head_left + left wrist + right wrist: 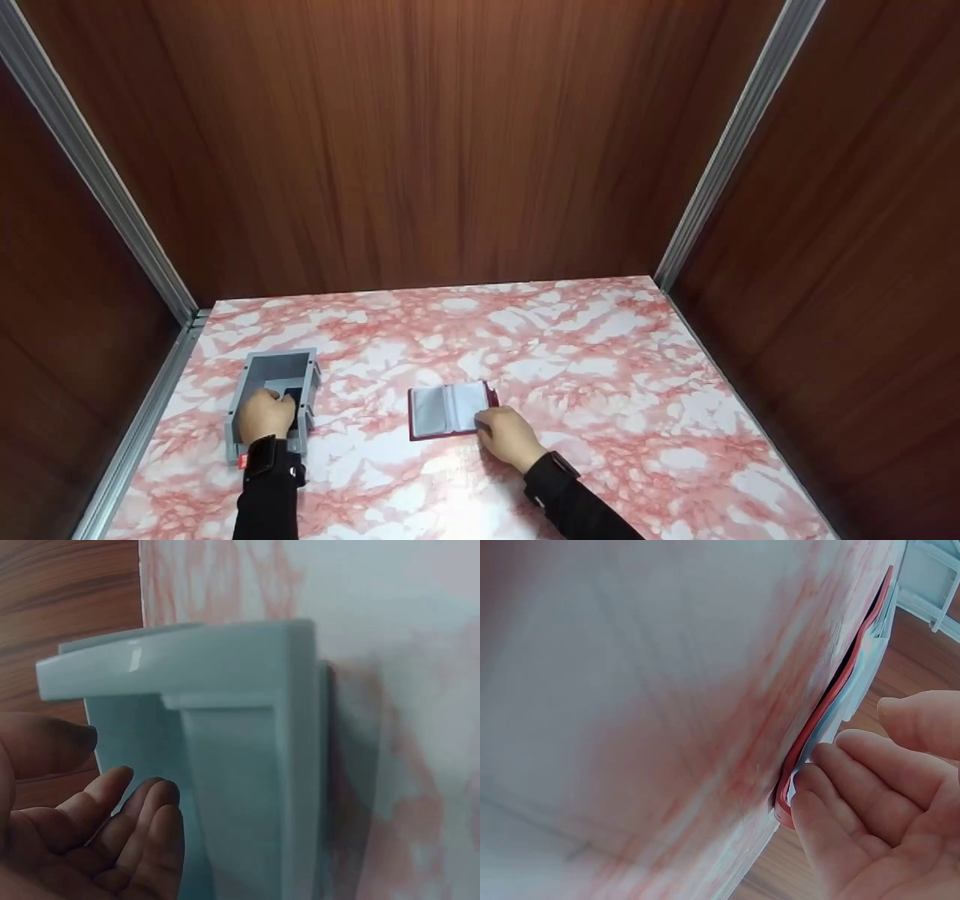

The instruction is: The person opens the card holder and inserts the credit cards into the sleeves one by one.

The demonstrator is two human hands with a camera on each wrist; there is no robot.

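A grey plastic bin (279, 366) stands at the left of the table, and my left hand (266, 414) reaches down into it. In the left wrist view the thumb and loosely bent fingers of that hand stand apart with nothing between them, beside the bin wall (232, 780). Next to these fingers, inside the bin, is a small dark item (293, 393) whose kind I cannot tell. A red-covered booklet with clear sleeves (430, 411) lies spread on the table. My right hand (511, 436) rests its fingertips on the booklet's right side, thumb held away.
The table (592, 465) has a red and white marbled top. Brown wood-grain panels (420, 150) rise behind it and on both sides, with metal rails (739, 142) at the corners. A small red patch (242, 460) shows at the bin's near end.
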